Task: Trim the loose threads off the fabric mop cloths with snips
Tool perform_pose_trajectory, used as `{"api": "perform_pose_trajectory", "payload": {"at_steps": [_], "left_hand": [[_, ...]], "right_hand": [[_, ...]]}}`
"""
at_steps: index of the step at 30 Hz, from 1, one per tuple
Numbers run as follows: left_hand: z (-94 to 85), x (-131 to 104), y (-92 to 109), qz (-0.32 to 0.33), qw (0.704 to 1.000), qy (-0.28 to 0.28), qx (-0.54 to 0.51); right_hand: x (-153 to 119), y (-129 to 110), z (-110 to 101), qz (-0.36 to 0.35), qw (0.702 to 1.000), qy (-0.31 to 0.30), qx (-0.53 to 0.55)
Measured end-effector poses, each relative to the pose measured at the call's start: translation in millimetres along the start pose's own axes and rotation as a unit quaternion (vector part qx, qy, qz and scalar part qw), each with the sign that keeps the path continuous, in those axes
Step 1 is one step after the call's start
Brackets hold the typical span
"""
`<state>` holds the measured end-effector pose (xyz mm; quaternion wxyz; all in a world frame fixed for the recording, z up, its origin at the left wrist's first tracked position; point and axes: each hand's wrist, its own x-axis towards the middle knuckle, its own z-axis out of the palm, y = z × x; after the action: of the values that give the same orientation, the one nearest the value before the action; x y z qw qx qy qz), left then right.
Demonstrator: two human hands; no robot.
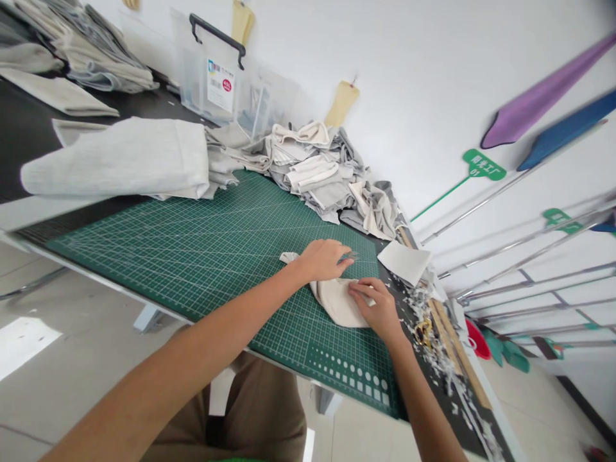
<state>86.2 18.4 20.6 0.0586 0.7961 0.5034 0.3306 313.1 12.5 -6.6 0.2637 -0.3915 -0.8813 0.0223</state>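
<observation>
A cream piece of cloth (337, 307) lies on the green cutting mat (202, 247), near its right part. Above the cloth's far edge is my left hand (323, 260), its fingers bent together around a small thin metal tool (351, 255) whose kind I cannot make out. My right hand (375, 301) rests at the right side of the cloth, thumb and fingertips pinching it. A small pale end of cloth (289, 257) shows to the left of my left wrist.
Behind the mat sits a heap of cloth scraps (317, 170), with a folded light cloth (129, 157) at left and a clear plastic box (216, 83) behind. At right are a white piece (404, 262), gold-handled scissors (423, 333), wooden strips (459, 353) and shreds.
</observation>
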Motion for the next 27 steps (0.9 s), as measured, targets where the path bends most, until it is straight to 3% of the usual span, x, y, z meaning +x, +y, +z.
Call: {"api": "perform_pose_trajectory", "payload": {"at_steps": [6, 17, 27], "left_hand": [[-1.5, -1, 3, 0.012, 1.000, -0.003, -0.008], [3.7, 0, 2, 0.005, 1.000, -0.006, 0.000], [3.4, 1, 4, 0.018, 1.000, -0.002, -0.001]], "right_hand": [[1, 2, 6, 0.035, 0.999, 0.009, 0.029], [30, 12, -11, 0.152, 0.968, -0.166, 0.110], [24, 17, -5, 0.137, 0.974, -0.133, 0.126]]}}
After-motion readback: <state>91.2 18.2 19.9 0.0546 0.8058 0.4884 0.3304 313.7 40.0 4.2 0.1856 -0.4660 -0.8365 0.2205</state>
